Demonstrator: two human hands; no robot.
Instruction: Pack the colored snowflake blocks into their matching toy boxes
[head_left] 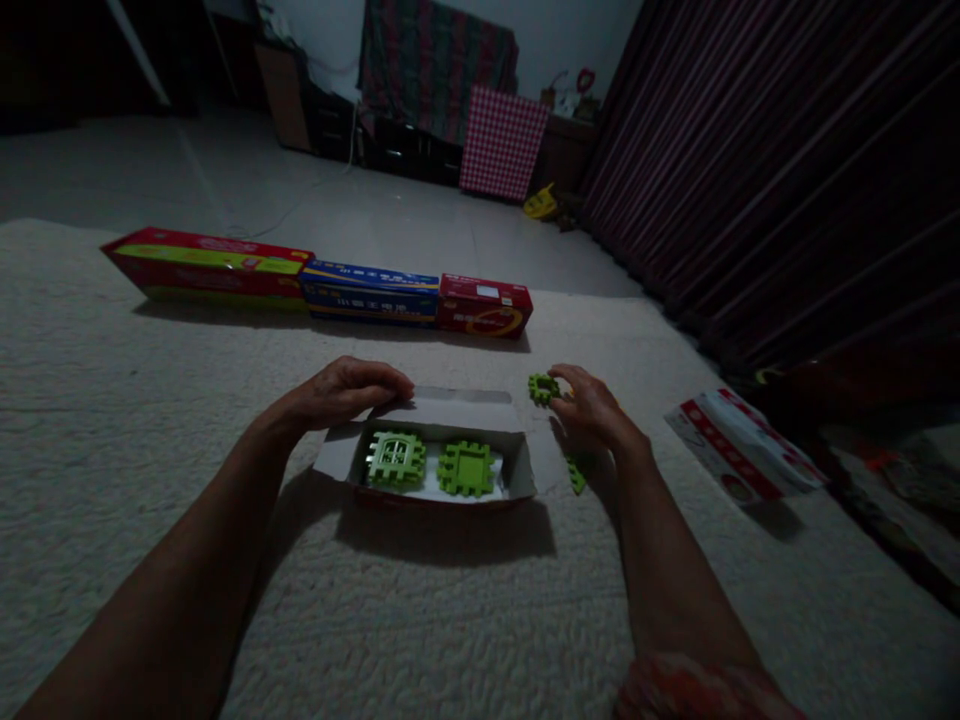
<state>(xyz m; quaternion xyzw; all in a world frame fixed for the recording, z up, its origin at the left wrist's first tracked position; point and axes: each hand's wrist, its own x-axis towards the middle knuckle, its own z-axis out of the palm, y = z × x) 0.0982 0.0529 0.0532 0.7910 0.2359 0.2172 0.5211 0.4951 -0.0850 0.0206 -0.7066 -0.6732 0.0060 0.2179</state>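
Observation:
An open cardboard box (450, 408) with a white inside lies in front of me, its flaps folded out. Inside it are two green toy building blocks with notched edges: a window-patterned block (396, 458) at the left and a square-framed block (466, 468) at the right. My left hand (341, 390) is closed on the box's raised back flap, near its left corner. To the right of the box, my right hand (589, 405) pinches a small green notched block (542, 389), held above the quilt. Another green piece (576, 475) lies below that hand, partly hidden.
Beyond the box stands a row of a long red-and-yellow box (217, 265), a blue box (371, 293) and a red box (484, 305). A red-and-white package (746, 445) lies at the right on the pale quilt (450, 620). Dark curtains (720, 150) hang at the right.

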